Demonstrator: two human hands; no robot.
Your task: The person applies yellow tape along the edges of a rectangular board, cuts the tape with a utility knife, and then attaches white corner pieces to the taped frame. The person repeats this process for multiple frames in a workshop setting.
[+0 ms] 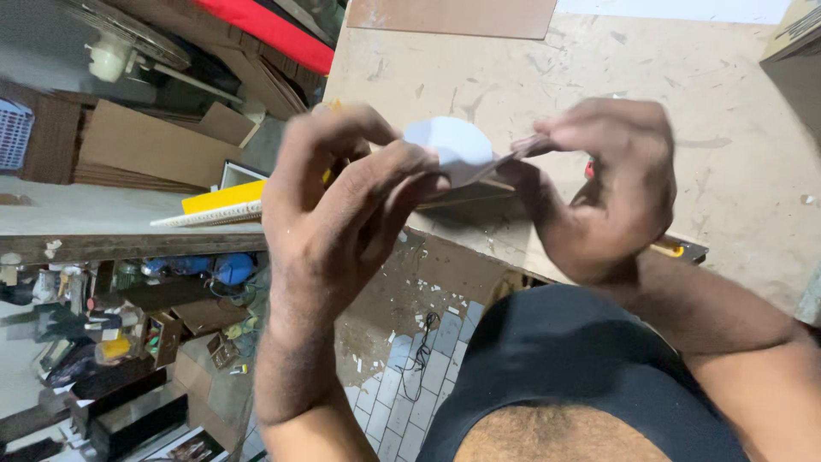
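Both hands are raised close to the camera over the edge of a scratched wooden workbench (616,60). My left hand (342,201) pinches a small rounded white piece (453,145), thumb and fingers closed on its lower left edge. My right hand (611,184) grips the same piece from the right, along with a thin flat brownish strip (505,158) that runs under the white piece. A small red item (589,168) peeks out behind my right hand; what it is cannot be told.
A brown board (453,15) lies at the bench's far edge. Left of the bench stand stacked cardboard sheets (145,141), a yellow and white flat object (222,204) and a cluttered shelf (103,308). Below is tiled floor (410,385) with debris and a cable.
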